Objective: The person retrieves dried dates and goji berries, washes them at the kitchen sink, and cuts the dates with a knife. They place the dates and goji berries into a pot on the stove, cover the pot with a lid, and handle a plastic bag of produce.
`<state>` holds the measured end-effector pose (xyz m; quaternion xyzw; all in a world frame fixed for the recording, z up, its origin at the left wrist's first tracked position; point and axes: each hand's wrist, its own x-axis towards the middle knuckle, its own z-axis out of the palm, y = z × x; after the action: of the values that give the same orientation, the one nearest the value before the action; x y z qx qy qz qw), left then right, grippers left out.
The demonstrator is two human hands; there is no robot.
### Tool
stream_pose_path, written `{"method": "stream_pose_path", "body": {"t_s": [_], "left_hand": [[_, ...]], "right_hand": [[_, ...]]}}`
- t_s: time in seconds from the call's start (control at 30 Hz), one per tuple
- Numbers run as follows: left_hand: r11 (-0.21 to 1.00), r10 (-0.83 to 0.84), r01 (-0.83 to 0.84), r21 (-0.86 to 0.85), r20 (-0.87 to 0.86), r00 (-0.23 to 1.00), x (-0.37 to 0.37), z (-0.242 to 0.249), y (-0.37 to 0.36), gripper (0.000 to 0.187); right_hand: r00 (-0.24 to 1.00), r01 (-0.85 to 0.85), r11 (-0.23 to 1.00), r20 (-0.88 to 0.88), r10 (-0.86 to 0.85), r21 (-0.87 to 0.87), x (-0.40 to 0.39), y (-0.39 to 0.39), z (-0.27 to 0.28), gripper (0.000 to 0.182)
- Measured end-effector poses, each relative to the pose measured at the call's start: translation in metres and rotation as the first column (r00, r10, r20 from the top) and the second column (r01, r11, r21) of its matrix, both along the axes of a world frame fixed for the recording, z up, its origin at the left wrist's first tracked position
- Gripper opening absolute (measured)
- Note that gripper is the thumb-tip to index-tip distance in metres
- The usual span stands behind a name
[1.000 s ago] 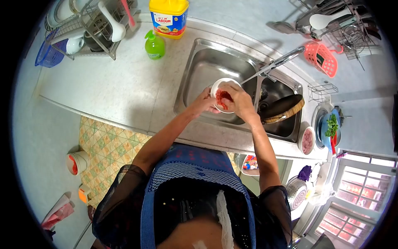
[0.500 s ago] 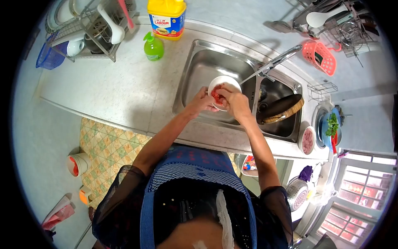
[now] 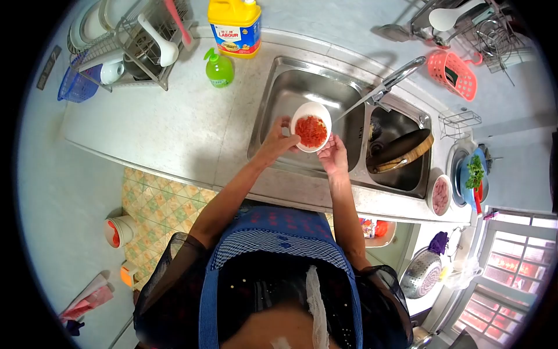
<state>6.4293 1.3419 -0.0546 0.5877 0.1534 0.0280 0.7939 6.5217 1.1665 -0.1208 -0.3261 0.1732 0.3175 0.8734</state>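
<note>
Over the larger basin of the steel sink (image 3: 263, 116), a white bowl (image 3: 313, 109) is tilted so its inside faces me. Red chopped bits (image 3: 311, 132), perhaps chili, lie in it with a few yellowish specks. My left hand (image 3: 281, 141) grips the bowl's left side, thumb near the rim. Fingers of my right hand (image 3: 333, 155) support its lower right edge. From the faucet (image 3: 401, 72) a thin stream of water runs down just right of the bowl.
A dark pan-like item with a wooden edge (image 3: 401, 152) leans in the smaller basin. Right of it stands a bowl of pale pink meat (image 3: 440, 195). A green pump bottle (image 3: 219, 68) and a yellow-capped detergent jug (image 3: 235, 32) stand behind the left counter, near a dish rack (image 3: 136, 75).
My right hand has come out of the bowl's red bits and moved down to its lower right edge. The bowl now shows its contents openly and sits slightly further right in view.
</note>
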Motion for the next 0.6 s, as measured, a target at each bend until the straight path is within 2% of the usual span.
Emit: {"method": "stream_pose_path", "body": {"t_s": [0.07,0.1,0.17,0.27,0.4,0.43,0.47,0.53,0.6], "left_hand": [[0.998,0.015,-0.015,0.059,0.007,1.000,-0.001,-0.001,0.001,0.058],[0.994,0.026,-0.028,0.104,0.021,0.999,-0.001,-0.002,0.001,0.057],[0.988,0.034,-0.039,0.151,0.034,0.999,-0.001,-0.002,0.000,0.056],[0.969,0.061,-0.071,0.236,0.049,0.997,0.000,-0.003,-0.002,0.056],[0.903,0.090,-0.120,0.412,0.092,0.992,0.000,-0.005,-0.003,0.059],[0.870,0.094,-0.139,0.474,0.117,0.989,0.000,-0.004,-0.003,0.060],[0.869,0.093,-0.138,0.475,0.117,0.989,0.000,-0.003,-0.004,0.060],[0.819,0.109,-0.162,0.550,0.128,0.986,-0.002,0.009,-0.007,0.060],[0.816,0.113,-0.167,0.553,0.130,0.985,-0.001,0.013,-0.010,0.060]], "right_hand": [[0.990,-0.141,0.915,0.039,0.136,0.379,0.006,-0.005,-0.037,0.030],[0.990,-0.138,0.913,0.039,0.134,0.383,0.006,0.000,-0.033,0.030],[0.990,0.071,0.994,-0.127,-0.060,0.078,0.001,0.014,-0.015,0.032],[0.986,0.094,0.981,-0.149,-0.069,0.169,0.004,0.018,-0.026,0.033],[0.991,0.073,0.987,-0.123,-0.056,0.146,-0.002,0.025,-0.010,0.033],[0.983,0.108,0.984,-0.166,-0.084,0.143,-0.001,0.027,-0.012,0.034],[0.972,0.143,0.980,-0.209,-0.112,0.140,-0.001,0.028,-0.013,0.034],[0.972,0.148,0.979,-0.205,-0.118,0.138,-0.005,0.029,-0.003,0.034],[0.972,0.154,0.979,-0.201,-0.125,0.135,-0.008,0.029,0.005,0.034]]}}
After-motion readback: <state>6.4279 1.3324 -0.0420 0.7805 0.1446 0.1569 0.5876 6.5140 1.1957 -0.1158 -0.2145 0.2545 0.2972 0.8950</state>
